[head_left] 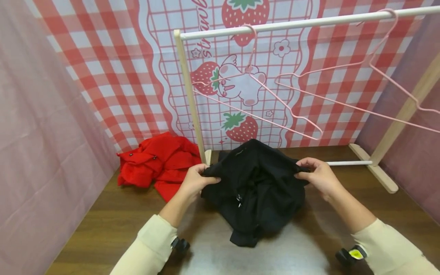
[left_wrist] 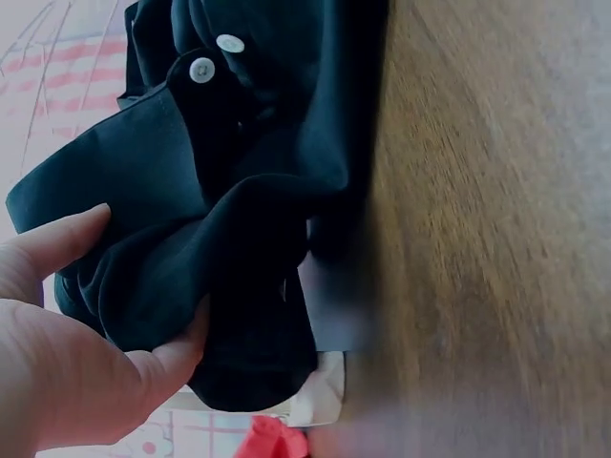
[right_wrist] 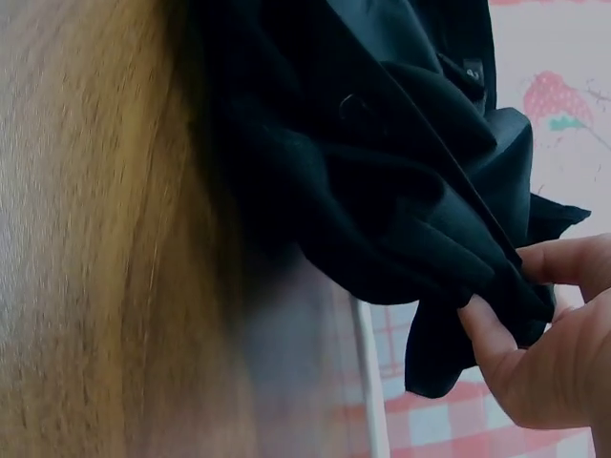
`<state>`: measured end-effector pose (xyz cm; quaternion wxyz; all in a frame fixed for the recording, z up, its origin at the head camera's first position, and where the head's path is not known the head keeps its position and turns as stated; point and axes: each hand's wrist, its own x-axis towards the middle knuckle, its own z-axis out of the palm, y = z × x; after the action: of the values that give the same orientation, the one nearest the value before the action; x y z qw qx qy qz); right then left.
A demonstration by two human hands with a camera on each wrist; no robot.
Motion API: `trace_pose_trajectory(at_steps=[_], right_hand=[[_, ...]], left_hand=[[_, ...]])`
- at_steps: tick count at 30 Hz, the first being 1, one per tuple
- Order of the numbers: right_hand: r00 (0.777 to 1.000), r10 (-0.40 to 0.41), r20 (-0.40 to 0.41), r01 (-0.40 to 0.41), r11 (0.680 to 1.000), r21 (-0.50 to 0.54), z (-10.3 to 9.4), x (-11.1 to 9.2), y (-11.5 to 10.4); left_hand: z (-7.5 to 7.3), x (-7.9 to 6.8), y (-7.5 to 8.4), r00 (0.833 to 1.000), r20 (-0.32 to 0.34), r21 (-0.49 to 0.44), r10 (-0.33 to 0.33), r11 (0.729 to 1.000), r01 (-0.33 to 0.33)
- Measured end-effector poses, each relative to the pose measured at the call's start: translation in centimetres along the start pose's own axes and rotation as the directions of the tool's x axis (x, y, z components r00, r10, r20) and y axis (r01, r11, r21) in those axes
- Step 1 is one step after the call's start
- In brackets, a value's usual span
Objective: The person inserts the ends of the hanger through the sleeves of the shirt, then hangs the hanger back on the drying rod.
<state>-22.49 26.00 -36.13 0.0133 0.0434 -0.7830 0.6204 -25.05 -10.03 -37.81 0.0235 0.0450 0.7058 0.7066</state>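
Over there, the left hand and right hand pinch a black garment at opposite sides. Red cloth lies crumpled on the table; two pink hangers hang from the rack.

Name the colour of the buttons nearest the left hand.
White; the buttons show best in left wrist view.

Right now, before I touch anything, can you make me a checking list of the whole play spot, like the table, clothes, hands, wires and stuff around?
Surface: brown wooden table, shiny near the front.
Job's things: black shirt, bunched up, with white buttons.
Clutter: red clothing, crumpled by the rack's left end.
Left hand: pinches the shirt's left edge.
Right hand: pinches its right edge.
Cables: nothing seen.
Surroundings: rack with two pink hangers, no clothes seen on them; strawberry backdrop behind; pink curtains at both sides.
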Motion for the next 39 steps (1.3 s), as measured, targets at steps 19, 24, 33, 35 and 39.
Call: trace_pose_trajectory(at_steps=[19, 24, 33, 35, 39], right_hand=[[0.994, 0.103, 0.032, -0.094, 0.971, -0.221, -0.6, 2.1, 3.2], [0.99, 0.104, 0.094, -0.071, 0.952, -0.298, -1.3, 1.9, 2.8], [0.984, 0.001, 0.181, 0.111, 0.784, -0.61, -2.2, 1.9, 0.4], [0.983, -0.021, 0.18, 0.139, 0.727, -0.672, -2.4, 2.0, -0.4], [0.984, -0.066, 0.167, 0.17, 0.64, -0.749, -2.6, 2.4, -1.7]], left_hand=[[-0.3, 3.0, -2.0, 0.974, 0.11, 0.093, -0.198, 0.978, 0.188], [-1.2, 2.8, -0.8, 0.968, 0.167, 0.197, -0.186, 0.969, 0.152], [-1.9, 1.7, 2.2, 0.992, 0.101, 0.552, -0.071, 0.834, 0.003], [-1.5, 1.3, 2.7, 0.995, 0.075, 0.64, 0.067, 0.762, -0.099], [-0.2, 0.4, 3.5, 0.958, 0.043, 0.688, 0.284, 0.687, -0.234]])
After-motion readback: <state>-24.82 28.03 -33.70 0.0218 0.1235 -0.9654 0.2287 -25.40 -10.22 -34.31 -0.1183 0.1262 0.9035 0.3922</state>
